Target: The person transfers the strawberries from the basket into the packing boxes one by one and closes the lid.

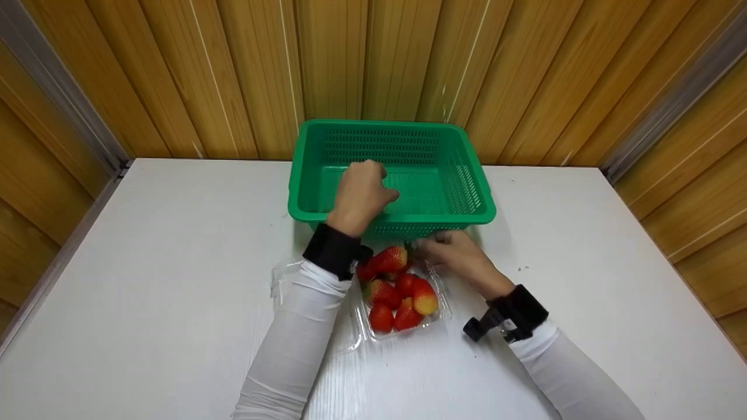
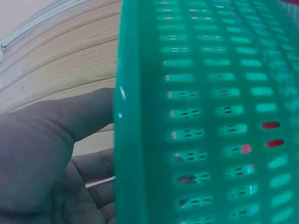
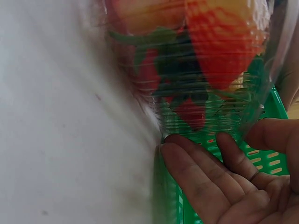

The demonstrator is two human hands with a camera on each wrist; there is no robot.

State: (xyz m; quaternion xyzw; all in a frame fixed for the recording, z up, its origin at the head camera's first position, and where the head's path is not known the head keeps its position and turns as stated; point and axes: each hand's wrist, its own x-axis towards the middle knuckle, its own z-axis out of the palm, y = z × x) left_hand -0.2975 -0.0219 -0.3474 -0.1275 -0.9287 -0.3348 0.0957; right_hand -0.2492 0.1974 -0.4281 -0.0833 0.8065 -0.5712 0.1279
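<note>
Inside the green basket [image 1: 392,218], just behind its front rim, my left hand [image 1: 362,192] hovers palm down. In the left wrist view no object shows in the left hand [image 2: 56,163], whose thumb and fingers are parted beside the basket wall [image 2: 154,116]. A clear plastic box [image 1: 373,336] holding several red strawberries [image 1: 383,294] lies in front of the basket. My right hand [image 1: 458,256] is at the box's far right corner. In the right wrist view the right hand's fingers [image 3: 196,175] are extended at the end of the box [image 3: 149,112], apparently touching it.
The box's clear lid [image 1: 344,345] lies folded out to the left, partly under the left forearm. All of this stands on a white table [image 1: 175,262], with wood-patterned panels [image 1: 245,76] behind the basket and at both sides.
</note>
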